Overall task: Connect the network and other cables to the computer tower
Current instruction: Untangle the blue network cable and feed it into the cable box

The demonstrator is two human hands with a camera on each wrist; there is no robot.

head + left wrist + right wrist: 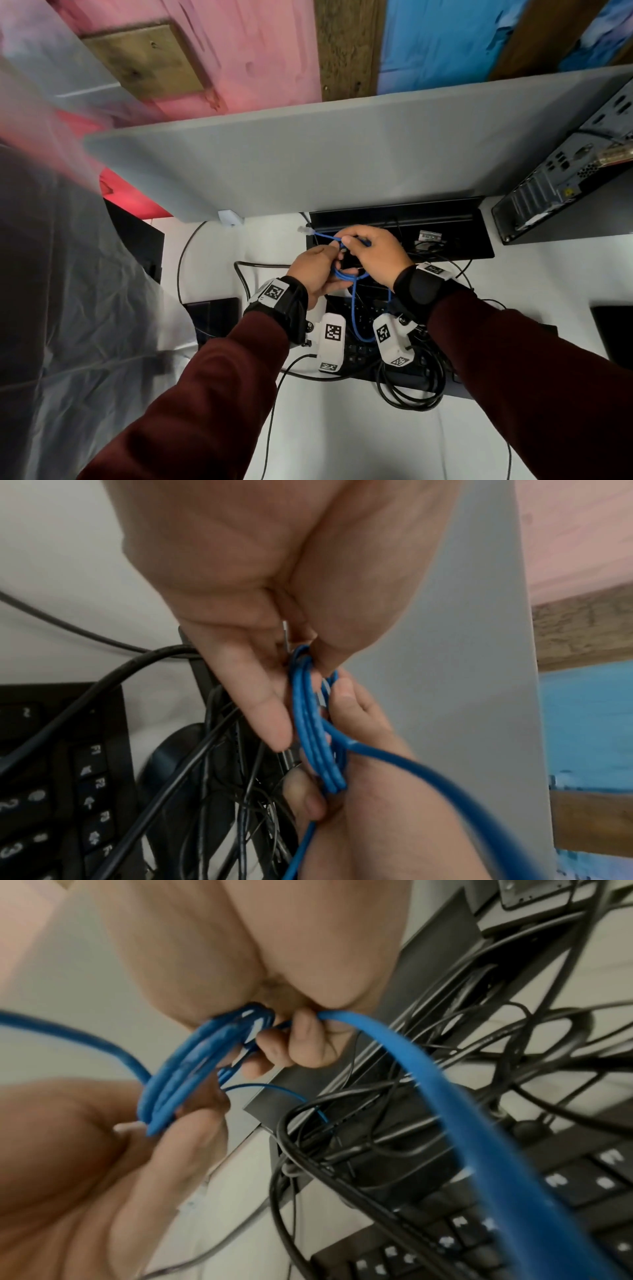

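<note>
Here, over the white table [342, 445], both hands meeting above a black keyboard [363, 346] and a tangle of black cables [411, 394]. Left hand [317, 270] pinching a small coil of blue network cable [346, 274], thumb and fingers [270, 723] closed round the bundled loops. Right hand [373, 253] clenched on the same blue cable just above the coil, fingers [304, 1047] curled over a strand, one length running out past the knuckles toward the clear plug [303, 229] lying free at the far left, near the foot of the grey monitor back [308, 154]. Another blue loop hanging down between the wrists and drooping over the keyboard. Computer tower [561, 178] standing well apart at the far right of the table, rear ports facing the hands, one black lead visible at its back panel. Black tray [452, 233] behind the hands, beneath the monitor. Dark red sleeves [219, 394] and wrist-mounted cameras with black-and-white markers on both forearms. Wrist views blurred.
</note>
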